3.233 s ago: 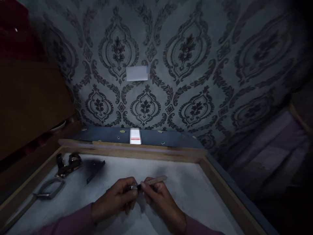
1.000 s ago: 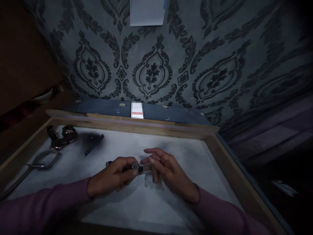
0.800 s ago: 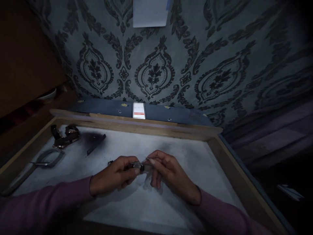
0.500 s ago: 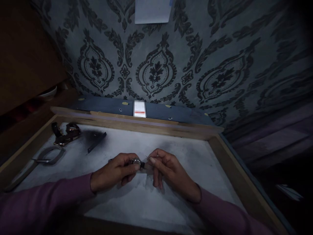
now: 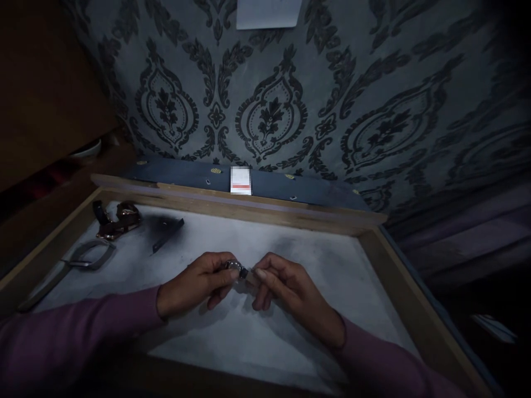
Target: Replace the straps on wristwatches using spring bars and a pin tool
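Observation:
My left hand (image 5: pixel 205 281) is closed around a wristwatch (image 5: pixel 234 266), thumb and fingers pinching its round, shiny case. A short dark piece of the watch's strap points toward my right hand (image 5: pixel 280 282). The thumb and forefinger of that hand are pressed together close to the strap end. What lies between them is too small and dim to make out. Both hands are above the white bottom of a shallow wooden tray (image 5: pixel 365 249).
Dark watches (image 5: pixel 120 220) lie in the tray's far left corner, with a grey strap loop (image 5: pixel 91 255) nearer. A flat dark bar (image 5: pixel 168 235) lies beside them. Behind the wooden rim, a small white-and-red box (image 5: pixel 241 181) stands on blue cloth against the patterned wall.
The view has shifted slightly. My right fingertips have come closer to the watch's strap; a thin sliver that showed at them before is no longer distinct. My left hand keeps its hold on the watch.

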The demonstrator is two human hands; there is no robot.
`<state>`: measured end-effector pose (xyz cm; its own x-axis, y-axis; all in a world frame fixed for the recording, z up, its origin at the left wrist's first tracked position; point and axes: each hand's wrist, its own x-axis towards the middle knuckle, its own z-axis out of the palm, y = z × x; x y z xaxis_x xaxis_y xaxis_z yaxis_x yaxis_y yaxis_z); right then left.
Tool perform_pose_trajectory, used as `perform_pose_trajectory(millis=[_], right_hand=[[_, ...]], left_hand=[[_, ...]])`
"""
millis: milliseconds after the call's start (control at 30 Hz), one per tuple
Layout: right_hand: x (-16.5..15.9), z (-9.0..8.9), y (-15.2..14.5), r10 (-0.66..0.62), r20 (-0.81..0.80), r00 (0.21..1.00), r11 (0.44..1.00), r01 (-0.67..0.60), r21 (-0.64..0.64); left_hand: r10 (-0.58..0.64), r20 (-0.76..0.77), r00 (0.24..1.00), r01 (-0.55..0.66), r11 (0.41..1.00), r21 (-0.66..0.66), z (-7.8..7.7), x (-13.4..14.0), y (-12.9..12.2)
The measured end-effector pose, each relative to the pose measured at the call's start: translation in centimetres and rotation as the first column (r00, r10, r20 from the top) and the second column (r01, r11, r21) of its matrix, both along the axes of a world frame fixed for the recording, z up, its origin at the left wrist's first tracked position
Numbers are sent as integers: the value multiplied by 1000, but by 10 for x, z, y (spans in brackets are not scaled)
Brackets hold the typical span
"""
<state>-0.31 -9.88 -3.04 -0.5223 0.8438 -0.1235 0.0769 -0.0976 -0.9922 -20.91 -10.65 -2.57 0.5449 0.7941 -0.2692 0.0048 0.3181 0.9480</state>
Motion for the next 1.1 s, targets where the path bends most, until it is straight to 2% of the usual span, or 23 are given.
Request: perform_pose_trajectory(millis=[367, 767, 933, 1100], right_hand=[[1, -1, 0, 27, 46, 999, 993, -32, 111], [1, 2, -1, 38, 100, 994, 982, -56, 179], [3, 3, -2, 64, 163, 985, 958, -106, 268], [5, 6, -3, 80, 215, 973, 910, -159, 383]], left_hand=[[-14, -56, 998, 20, 995, 97, -4, -2, 0], [-18, -51, 999, 24, 994, 110, -7, -2, -1], [-36, -72, 997, 43, 994, 102, -6, -2, -1], [-54, -81, 995, 64, 990, 125, -4, -3, -1]])
